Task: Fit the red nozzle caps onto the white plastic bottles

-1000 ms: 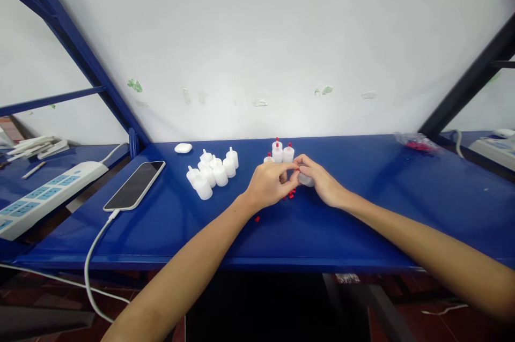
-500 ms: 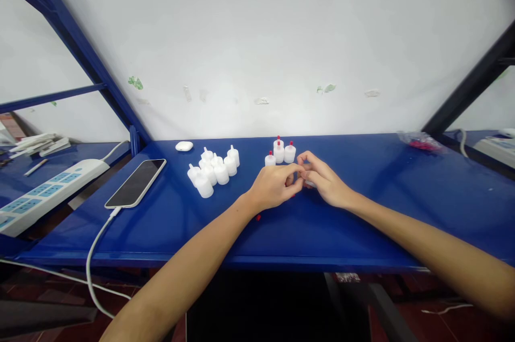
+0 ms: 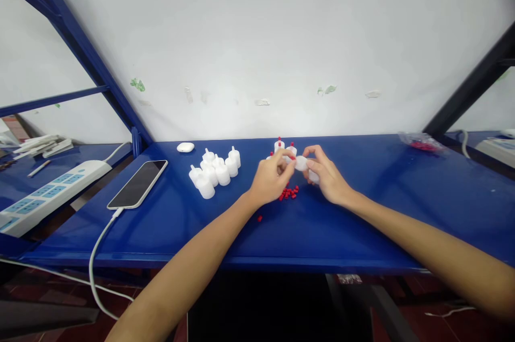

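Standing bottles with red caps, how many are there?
4 bottles behind the left hand: back, middle, right and left. The hand partly hides them; others may be hidden.

The person's left forearm (image 3: 205, 256) and right forearm (image 3: 410, 235), both bare, slant inward from either side, and I see the hands just beside each other. The left hand (image 3: 266, 178) curls inward, thumb and forefinger bent into a pinch; the right hand (image 3: 330, 184) faces it, fingers crooked in a grip.
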Available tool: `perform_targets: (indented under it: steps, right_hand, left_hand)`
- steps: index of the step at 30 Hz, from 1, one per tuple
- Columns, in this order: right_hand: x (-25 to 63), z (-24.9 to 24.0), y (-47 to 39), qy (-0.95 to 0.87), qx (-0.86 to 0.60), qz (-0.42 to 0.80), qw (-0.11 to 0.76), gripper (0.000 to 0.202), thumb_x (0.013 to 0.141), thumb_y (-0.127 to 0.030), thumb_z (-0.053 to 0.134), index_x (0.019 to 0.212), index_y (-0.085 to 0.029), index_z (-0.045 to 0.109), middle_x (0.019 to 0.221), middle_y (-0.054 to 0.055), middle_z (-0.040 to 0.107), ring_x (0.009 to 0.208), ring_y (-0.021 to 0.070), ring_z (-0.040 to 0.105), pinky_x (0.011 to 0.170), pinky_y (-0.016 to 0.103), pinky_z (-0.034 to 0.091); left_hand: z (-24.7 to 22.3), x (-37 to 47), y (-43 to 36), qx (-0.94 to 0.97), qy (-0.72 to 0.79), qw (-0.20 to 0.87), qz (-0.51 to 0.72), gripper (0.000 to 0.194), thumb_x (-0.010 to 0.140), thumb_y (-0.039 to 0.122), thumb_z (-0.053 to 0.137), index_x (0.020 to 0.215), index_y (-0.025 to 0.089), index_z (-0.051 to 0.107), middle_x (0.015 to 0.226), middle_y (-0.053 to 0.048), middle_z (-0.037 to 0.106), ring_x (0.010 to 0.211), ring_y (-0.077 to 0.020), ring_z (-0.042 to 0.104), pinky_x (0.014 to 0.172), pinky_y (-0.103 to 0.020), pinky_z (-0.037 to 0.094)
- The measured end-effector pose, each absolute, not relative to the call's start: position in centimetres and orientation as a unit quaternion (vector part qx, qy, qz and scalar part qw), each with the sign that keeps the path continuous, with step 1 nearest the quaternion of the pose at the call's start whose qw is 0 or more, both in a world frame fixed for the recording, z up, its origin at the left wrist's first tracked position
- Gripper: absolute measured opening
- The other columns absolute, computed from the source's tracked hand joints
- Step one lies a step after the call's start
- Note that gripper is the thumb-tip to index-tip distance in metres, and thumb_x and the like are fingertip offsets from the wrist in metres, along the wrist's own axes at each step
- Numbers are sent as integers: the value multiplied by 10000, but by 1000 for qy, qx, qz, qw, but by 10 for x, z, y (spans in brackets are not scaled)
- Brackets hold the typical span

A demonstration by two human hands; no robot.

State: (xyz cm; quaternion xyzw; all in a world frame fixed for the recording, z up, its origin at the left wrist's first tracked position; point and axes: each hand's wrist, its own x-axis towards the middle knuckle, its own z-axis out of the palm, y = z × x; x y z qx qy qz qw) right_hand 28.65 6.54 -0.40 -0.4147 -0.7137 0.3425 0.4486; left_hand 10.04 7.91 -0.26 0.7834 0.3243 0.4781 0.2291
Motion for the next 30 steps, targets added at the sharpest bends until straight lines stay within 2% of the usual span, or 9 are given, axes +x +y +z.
perform_targets:
  steps: [5, 11, 16, 21, 27, 30]
  right_hand:
    - [288, -7, 72, -716, -439, 311, 445, 166, 938, -367, 393, 1043, -244, 431, 710, -34, 511, 640, 168, 503, 632, 311, 398]
    - [288, -13, 78, -754, -426, 279, 415, 255, 790, -171, 419, 1038, -231, 432, 881, 10, 522, 781, 183, 512, 738, 337, 410]
    - [290, -15, 80, -777, -434, 236, 389, 277, 767, -137, 446, 1031, -221, 461, 899, 25, 536, 801, 192, 530, 775, 353, 432]
    - [290, -19, 83, -781, -454, 208, 375, 300, 755, -143, 500, 1032, -209, 596, 1083, 80, 567, 976, 235, 590, 902, 400, 452]
    - [291, -16, 85, -788, -459, 212, 351, 199, 817, -164, 465, 918, -205, 632, 950, 64, 656, 902, 231, 614, 851, 376, 454]
    - [291, -13, 83, -777, -461, 233, 359, 201, 857, -186, 419, 923, -200, 608, 822, 27, 633, 779, 196, 598, 763, 335, 445]
  left_hand:
    - [2, 78, 108, 722, 436, 115, 525, 171, 987, 323, 477, 1068, 206, 572, 587, 66, 515, 514, -105, 493, 541, -230, 354]
    - [-6, 66, 124, 770, 465, 50, 435, 173, 981, 289, 480, 1087, 217, 596, 653, 42, 573, 584, -135, 552, 589, -250, 361]
    - [-6, 68, 121, 790, 469, 2, 395, 195, 982, 287, 469, 1127, 224, 583, 702, 22, 608, 664, -168, 599, 637, -270, 397]
    - [-4, 69, 118, 795, 492, -46, 352, 220, 982, 292, 459, 1143, 221, 591, 817, -23, 680, 721, -191, 639, 635, -277, 414]
    - [0, 72, 116, 796, 509, -51, 323, 325, 988, 309, 442, 1279, 217, 553, 907, -45, 705, 750, -204, 652, 648, -290, 427]
    - [15, 65, 111, 779, 523, -107, 327, 332, 987, 318, 430, 1264, 208, 575, 969, -72, 707, 830, -224, 646, 710, -315, 432]
